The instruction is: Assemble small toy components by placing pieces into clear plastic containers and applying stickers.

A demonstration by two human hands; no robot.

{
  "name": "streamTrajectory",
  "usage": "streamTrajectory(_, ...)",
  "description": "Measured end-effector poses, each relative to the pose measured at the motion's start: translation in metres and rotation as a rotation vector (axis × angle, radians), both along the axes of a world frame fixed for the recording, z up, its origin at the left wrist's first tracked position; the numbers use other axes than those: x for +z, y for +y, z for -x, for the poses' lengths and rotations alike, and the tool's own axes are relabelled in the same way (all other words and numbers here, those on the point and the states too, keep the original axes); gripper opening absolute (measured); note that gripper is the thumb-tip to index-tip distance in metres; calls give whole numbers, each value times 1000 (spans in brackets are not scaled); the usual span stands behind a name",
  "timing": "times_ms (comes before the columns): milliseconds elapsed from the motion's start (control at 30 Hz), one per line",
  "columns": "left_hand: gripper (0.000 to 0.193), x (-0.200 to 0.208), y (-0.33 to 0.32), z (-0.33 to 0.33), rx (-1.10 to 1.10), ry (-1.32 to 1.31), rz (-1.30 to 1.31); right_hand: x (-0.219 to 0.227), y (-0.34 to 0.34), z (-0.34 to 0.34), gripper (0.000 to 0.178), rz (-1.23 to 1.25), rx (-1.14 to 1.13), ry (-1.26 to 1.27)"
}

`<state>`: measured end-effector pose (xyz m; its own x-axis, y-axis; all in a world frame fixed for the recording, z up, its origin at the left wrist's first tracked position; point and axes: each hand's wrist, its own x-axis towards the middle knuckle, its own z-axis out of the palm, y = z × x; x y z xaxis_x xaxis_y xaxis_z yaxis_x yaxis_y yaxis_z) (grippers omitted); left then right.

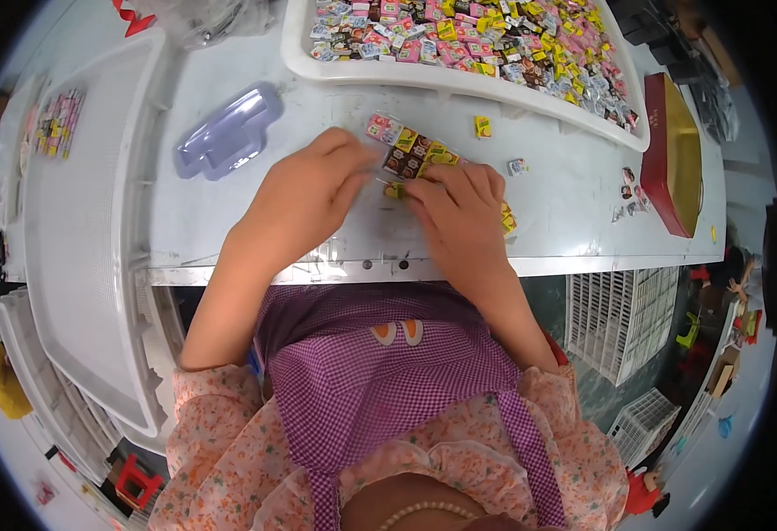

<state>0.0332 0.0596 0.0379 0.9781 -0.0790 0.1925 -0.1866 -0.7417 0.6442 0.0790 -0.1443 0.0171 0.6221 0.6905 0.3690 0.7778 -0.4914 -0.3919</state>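
Observation:
A clear plastic tray filled with tiny carton-shaped pieces [409,152] in pink, yellow and dark brown lies on the table in front of me. My left hand [304,195] is at its left end, with bent fingers whose tips are blurred. Over the right end curls my right hand [463,217], gripping the tray's edge and hiding part of it. A small yellow carton [394,189] shows beside the right thumb. More yellow pieces [508,218] stick out past that hand's outer side.
A large white bin [459,80] heaped with tiny cartons stands at the back. An empty lilac tray [229,131] lies left. Loose cartons include a yellow one [482,126] and a white one [517,166]. A red-and-gold box [671,159] is at right; a white mesh tray [83,221] at left.

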Motion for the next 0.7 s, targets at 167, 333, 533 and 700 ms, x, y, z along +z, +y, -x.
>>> streamTrajectory(167, 21, 4, -10, 9, -42, 189, -14, 2, 14, -2, 30, 38, -35, -10)
streamTrajectory(333, 23, -7, -14, 10, 48, 173, -24, -2, 19, -3, 29, 78, -4, -38)
streamTrajectory(533, 20, -10, -8, 7, 87, 148, 46, -4, 20, -2, 26, 69, 6, -49)
streamTrajectory(700, 19, -10, 1, 4, 176, 120, 245, 2, 25, -4, 20, 179, 89, -125)
